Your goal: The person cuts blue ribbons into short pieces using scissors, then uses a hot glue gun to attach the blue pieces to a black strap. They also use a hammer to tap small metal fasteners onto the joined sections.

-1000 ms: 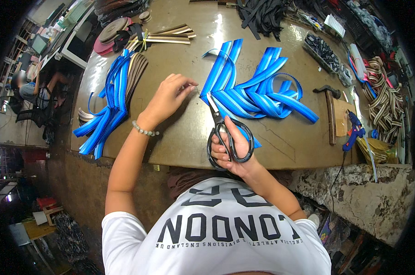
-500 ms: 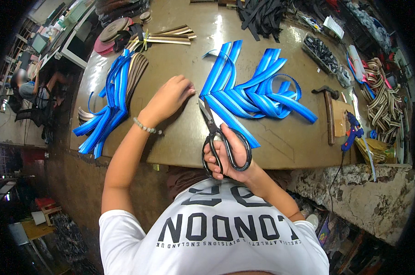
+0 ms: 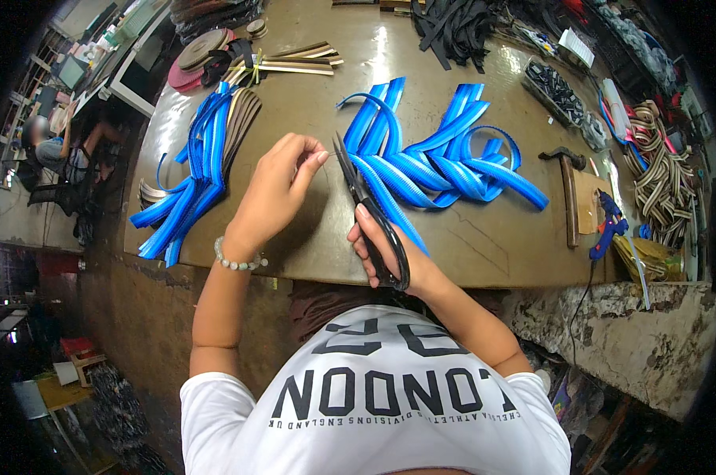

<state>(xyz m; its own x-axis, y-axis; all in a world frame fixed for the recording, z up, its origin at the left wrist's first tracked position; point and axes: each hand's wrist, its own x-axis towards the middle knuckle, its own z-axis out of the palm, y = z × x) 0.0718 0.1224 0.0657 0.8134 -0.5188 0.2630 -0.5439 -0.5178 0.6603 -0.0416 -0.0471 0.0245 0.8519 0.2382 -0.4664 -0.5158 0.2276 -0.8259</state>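
My right hand (image 3: 385, 253) is closed round the black handles of a pair of scissors (image 3: 361, 184), whose blades point away from me. The blades lie beside the left end of a pile of blue striped webbing straps (image 3: 421, 170), some of them twisted and looped. Left of the blade tips, my left hand (image 3: 277, 186) is raised over the table with thumb and forefinger pressed together. Whatever sits in that pinch, if anything, is too small to make out. Another bundle of blue straps (image 3: 207, 170) lies farther left, on top of brown striped ones (image 3: 245, 111).
A hammer (image 3: 570, 198) and a blue glue gun (image 3: 609, 226) lie at the table's right side. Black straps (image 3: 453, 32) are heaped at the back, near a tray of black parts (image 3: 552, 91). Webbing rolls (image 3: 203, 54) stand back left. A person (image 3: 57, 150) sits far left.
My left hand has drawn back slightly from the blue straps and turned, its thumb now showing. The scissors have rolled in my right hand, their handles now seen more edge-on.
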